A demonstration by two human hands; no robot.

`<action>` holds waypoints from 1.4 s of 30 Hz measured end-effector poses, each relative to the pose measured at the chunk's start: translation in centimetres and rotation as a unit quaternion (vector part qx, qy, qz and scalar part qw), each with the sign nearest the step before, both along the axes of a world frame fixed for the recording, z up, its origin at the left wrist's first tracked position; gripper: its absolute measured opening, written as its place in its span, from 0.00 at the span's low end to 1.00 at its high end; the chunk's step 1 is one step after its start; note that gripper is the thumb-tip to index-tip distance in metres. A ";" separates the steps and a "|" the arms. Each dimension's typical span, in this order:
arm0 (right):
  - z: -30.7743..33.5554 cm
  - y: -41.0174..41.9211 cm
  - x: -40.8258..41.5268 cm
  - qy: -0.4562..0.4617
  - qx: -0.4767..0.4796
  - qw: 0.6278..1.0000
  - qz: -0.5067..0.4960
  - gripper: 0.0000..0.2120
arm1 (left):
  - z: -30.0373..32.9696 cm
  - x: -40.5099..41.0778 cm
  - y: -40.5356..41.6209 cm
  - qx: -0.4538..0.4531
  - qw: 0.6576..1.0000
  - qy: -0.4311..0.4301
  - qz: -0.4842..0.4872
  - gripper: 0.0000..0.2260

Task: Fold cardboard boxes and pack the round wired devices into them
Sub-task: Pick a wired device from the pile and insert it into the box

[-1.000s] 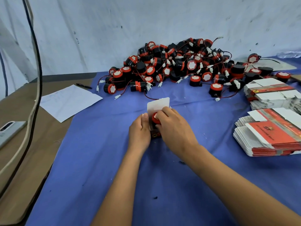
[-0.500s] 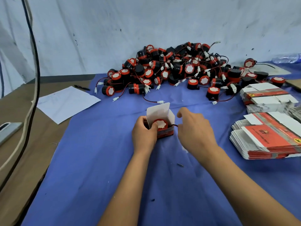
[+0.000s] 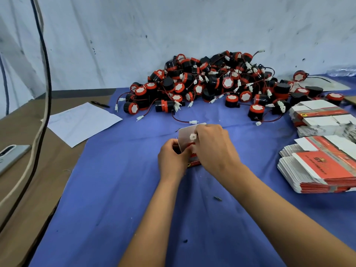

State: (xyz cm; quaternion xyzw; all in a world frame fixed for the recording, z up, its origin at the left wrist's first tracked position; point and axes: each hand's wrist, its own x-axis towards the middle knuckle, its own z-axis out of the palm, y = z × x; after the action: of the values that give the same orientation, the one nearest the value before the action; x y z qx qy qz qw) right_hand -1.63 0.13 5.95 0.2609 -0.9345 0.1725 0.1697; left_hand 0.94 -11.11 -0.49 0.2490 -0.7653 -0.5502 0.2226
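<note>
So my left hand [image 3: 173, 158] has its grip wrapped round the small box [image 3: 193, 162] standing on the blue surface [image 3: 115, 189], flap up. Right hand [image 3: 212, 149] pinches the white connector [image 3: 192, 136] just over the opening; the device itself is mostly hidden inside. I'd coil the wire down first, hold the box steady, then close the flap so nothing gets pinched.

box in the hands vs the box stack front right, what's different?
The box in the hands is folded up into shape with its white flap raised; the front-right stack is flat, unfolded blanks. The left hand and right hand grip the box; the stack lies untouched on the blue cloth. Both show red print on white card.
</note>
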 end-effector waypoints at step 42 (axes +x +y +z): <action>1.5 -1.2 -1.7 -0.117 0.177 0.966 0.145 0.11 | -0.2 0.7 0.7 -0.022 0.998 0.029 -0.048 0.08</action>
State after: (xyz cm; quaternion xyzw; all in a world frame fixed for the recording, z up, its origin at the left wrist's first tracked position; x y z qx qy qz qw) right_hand -3.35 -1.06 7.44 0.3977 -0.9157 0.0561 -0.0163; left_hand 1.67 -10.42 -0.74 0.1913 -0.7816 -0.5501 0.2235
